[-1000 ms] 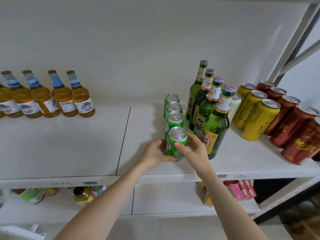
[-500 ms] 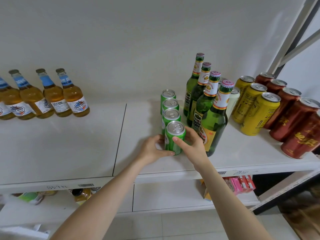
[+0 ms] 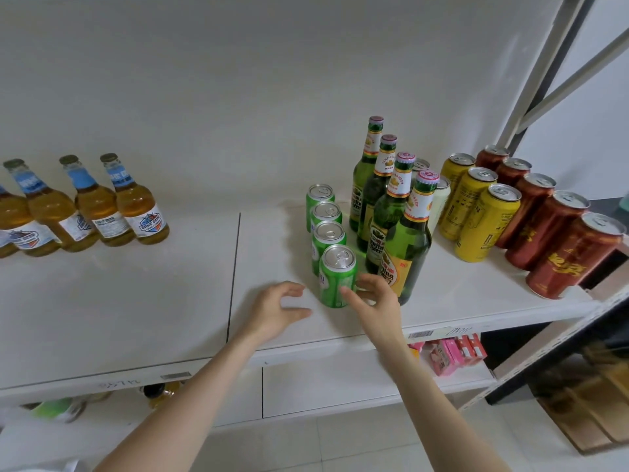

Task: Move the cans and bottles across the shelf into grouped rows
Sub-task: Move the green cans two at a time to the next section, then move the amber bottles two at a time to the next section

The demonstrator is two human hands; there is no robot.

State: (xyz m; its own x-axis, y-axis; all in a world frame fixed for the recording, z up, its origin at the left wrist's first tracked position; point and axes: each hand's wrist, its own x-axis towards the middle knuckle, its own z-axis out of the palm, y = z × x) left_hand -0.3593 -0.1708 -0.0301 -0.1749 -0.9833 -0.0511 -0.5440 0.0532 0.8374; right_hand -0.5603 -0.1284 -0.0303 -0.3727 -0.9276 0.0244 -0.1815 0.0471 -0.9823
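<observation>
Standing upright near the front edge of the white shelf [image 3: 136, 301], the front green can [image 3: 337, 277] heads a single-file row of 4 green cans [image 3: 327, 226] that runs back toward the rear wall, each can touching or just beside the next. The right grip [image 3: 374, 298], a bare hand, holds this front can: its thumb lies on the can's lower front and its fingers curl round the can's right side, in the narrow gap between the can and the nearest bottle. The left grip [image 3: 275, 311] hovers just left of the can, apart from it, wide and holding nothing, fingers loosely bent over the shelf.

Just right of the can row, 4 green bottles [image 3: 391, 226] stand in a parallel line from front to back. 2 pale cans [image 3: 442, 195] show partly behind them. Further toward the right edge stand 3 yellow cans [image 3: 474, 199] in a row, then 5 red cans [image 3: 548, 229] in a row that reaches the front right corner.

Well apart, toward the left edge and nearer the back, 4 amber bottles [image 3: 98, 212] stand side by side, the leftmost cut off by the view.

A barcode label [image 3: 420, 334] sits on the shelf's front lip, and pink boxes [image 3: 449, 356] lie on the lower shelf below.
</observation>
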